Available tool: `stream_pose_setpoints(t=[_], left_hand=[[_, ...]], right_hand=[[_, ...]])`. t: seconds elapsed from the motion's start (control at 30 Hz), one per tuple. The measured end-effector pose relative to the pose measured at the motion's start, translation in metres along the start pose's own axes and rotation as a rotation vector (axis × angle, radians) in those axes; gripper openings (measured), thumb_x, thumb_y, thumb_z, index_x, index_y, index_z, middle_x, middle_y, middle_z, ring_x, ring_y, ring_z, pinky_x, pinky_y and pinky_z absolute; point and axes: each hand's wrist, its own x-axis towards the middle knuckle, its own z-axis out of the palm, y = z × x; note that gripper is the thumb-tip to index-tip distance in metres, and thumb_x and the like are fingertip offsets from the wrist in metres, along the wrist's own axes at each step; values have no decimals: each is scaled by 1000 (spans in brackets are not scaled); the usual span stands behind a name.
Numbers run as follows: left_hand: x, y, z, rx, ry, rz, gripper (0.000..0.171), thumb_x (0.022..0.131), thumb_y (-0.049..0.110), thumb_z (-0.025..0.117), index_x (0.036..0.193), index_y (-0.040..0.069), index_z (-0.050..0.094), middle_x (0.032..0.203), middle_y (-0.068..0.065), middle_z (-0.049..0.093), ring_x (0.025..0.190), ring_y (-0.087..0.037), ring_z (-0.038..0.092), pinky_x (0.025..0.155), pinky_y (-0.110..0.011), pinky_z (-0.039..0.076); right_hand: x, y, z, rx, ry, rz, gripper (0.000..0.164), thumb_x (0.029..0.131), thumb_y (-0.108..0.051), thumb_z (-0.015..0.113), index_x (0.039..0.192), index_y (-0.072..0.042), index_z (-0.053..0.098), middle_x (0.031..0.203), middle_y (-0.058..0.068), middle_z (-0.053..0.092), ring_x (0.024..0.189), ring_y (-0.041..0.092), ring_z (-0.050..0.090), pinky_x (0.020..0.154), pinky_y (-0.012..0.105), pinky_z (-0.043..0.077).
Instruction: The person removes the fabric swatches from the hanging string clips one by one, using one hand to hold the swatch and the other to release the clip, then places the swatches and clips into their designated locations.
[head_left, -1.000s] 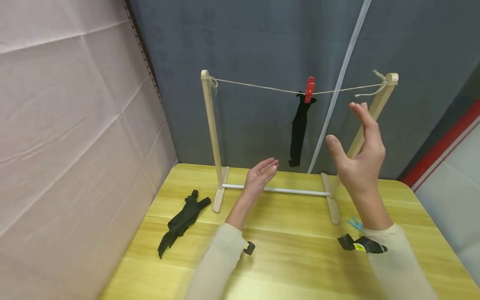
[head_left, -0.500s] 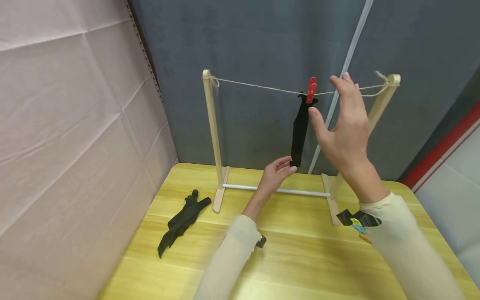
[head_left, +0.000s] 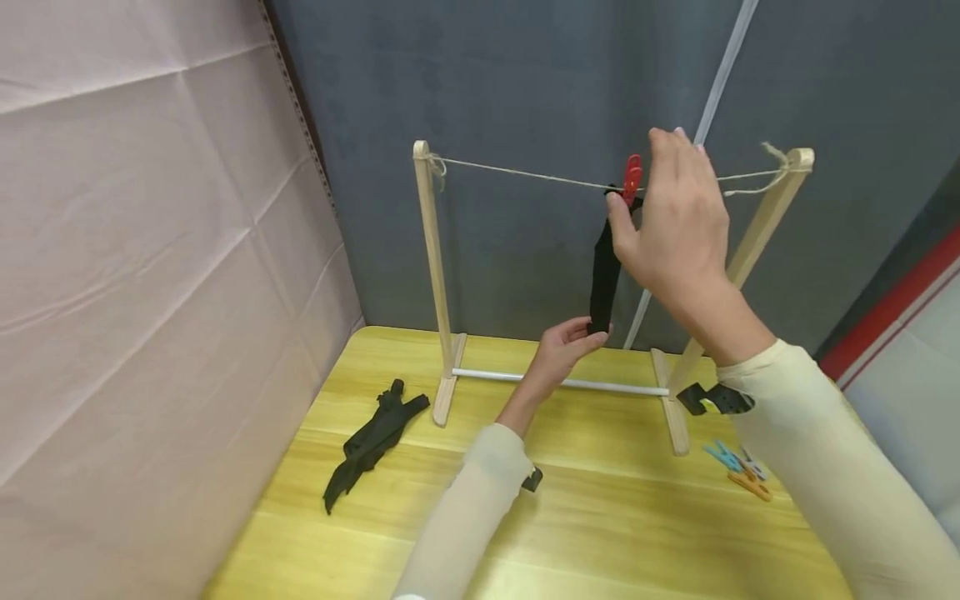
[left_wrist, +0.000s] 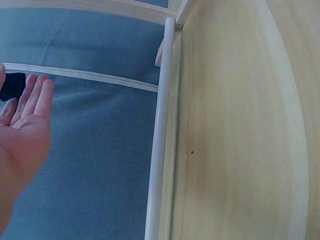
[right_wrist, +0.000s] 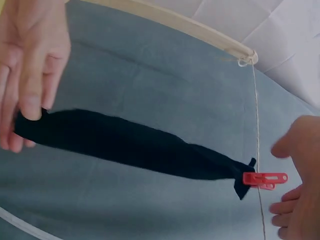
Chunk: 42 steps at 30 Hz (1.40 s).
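A narrow black piece of cloth (head_left: 604,279) hangs from the string (head_left: 525,173), held at its top by a red clothespin (head_left: 632,175). My left hand (head_left: 557,357) pinches its bottom end, thumb in front and fingers behind, as the right wrist view shows. There the cloth (right_wrist: 135,146) stretches from that hand to the clothespin (right_wrist: 265,179). My right hand (head_left: 678,221) is raised beside the clothespin, thumb and fingers spread to either side of it with a gap. In the left wrist view, the left palm (left_wrist: 25,145) faces the camera.
A wooden frame with two posts (head_left: 431,258) and a white lower bar (head_left: 615,387) stands at the table's back. More black cloth (head_left: 375,442) lies crumpled at left. Blue, orange and grey clothespins (head_left: 738,471) lie at right, near the right sleeve (head_left: 832,467).
My left hand has risen to the right and taken hold of the cloth's bottom end. My right hand has moved left and up, from near the right post to the red clothespin.
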Motion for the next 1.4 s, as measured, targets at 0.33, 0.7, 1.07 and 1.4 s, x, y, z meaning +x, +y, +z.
stream_pose_setpoints(t=[0.33,0.7,1.07,1.4], left_hand=[[7,6,5,-135,-83,117,25,102,19,72,125,8,75,121,-9,80,117,-25,76,110,-54,55],[6,7,3,-142,-66,167,25,102,22,72,112,-1,75,111,-14,82,101,-14,80,104,-36,61],[2,8,0,-175,-22,181,24,101,19,73,112,-2,76,108,-19,81,100,-21,81,103,-43,62],[5,10,2,-232,14,205,17,100,7,72,110,-7,75,107,-29,78,91,-17,81,102,-59,59]], right_hand=[[14,4,-13,-34,-208,51,55,104,-24,49,152,4,48,143,29,60,138,50,53,137,46,20],[17,6,-16,-9,-254,12,45,112,-26,40,138,6,57,131,30,64,129,49,56,137,46,19],[16,6,-12,84,-207,9,35,111,-24,46,125,5,61,115,24,65,108,43,57,111,56,43],[14,14,-4,91,-166,-44,34,113,-24,44,116,6,60,106,25,63,105,45,55,104,59,41]])
